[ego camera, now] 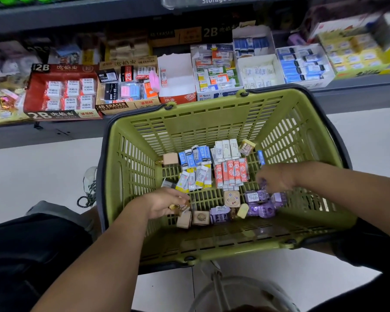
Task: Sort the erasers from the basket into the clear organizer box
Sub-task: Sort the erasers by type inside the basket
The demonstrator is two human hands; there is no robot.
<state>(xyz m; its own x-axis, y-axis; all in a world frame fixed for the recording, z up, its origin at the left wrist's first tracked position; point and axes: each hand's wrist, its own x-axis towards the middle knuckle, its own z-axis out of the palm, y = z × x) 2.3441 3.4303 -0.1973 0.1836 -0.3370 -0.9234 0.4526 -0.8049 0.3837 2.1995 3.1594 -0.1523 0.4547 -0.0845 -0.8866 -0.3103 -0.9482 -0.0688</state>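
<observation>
Shop shelving [54,131] packed with display cartons [61,93] runs across the back. On the pale floor [43,172] before it stands the green basket [212,109], with the erasers [225,149] loose on its slotted bottom: blue-sleeved bars [195,155] toward 11 o'clock, red-sleeved bars [231,172] near the middle, purple wrapped blocks [260,202] at 4 o'clock, tan cubes [185,219] at 7 o'clock. Of our hands, the left hand [164,202], at 8 o'clock, curls its fingers round a gold-wrapped eraser [178,208]. The right hand [277,177], at 3 o'clock, hooks down over the purple blocks, too blurred to tell whether it holds one. We judge these pieces light, firm and hardly fragile. The film wraps may be slick, so we would pinch each across its broad faces, not by a sleeve end. No clear organizer box shows plainly; a clear rim [245,282] at 6 o'clock may be it.
</observation>
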